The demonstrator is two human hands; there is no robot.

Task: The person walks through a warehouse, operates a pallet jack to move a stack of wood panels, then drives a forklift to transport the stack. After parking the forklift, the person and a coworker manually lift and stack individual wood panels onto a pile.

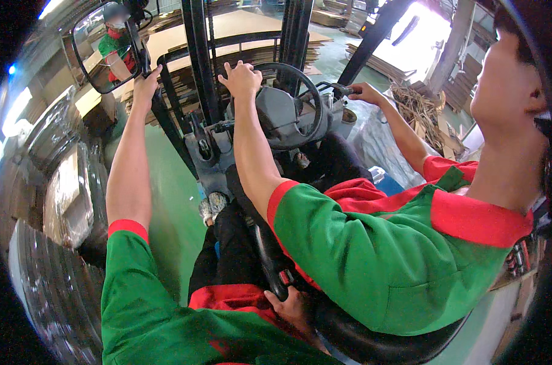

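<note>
My left hand (pixel 145 88) is wrapped round the forklift's black pillar (pixel 161 109), just below a side mirror (pixel 102 48). Low in the middle, my right hand (pixel 293 309) grips the edge of the black seat (pixel 361 331), beside a small red-buttoned seat belt buckle (pixel 285 277). A co-worker in a green and red shirt (pixel 373 261) sits to my right. The co-worker's left hand rests over the steering wheel (pixel 315 91), fingers spread. Their right hand is on a black lever (pixel 346 90) beyond the wheel.
Ahead, behind the black mast (pixel 203 61), lie stacked cardboard sheets (pixel 239 24). Plastic-wrapped stacks (pixel 69 194) stand along the left, beside the green floor (pixel 166 225). A heap of cardboard strips (pixel 416 112) and grey plastic sheeting (pixel 379 143) are at the right.
</note>
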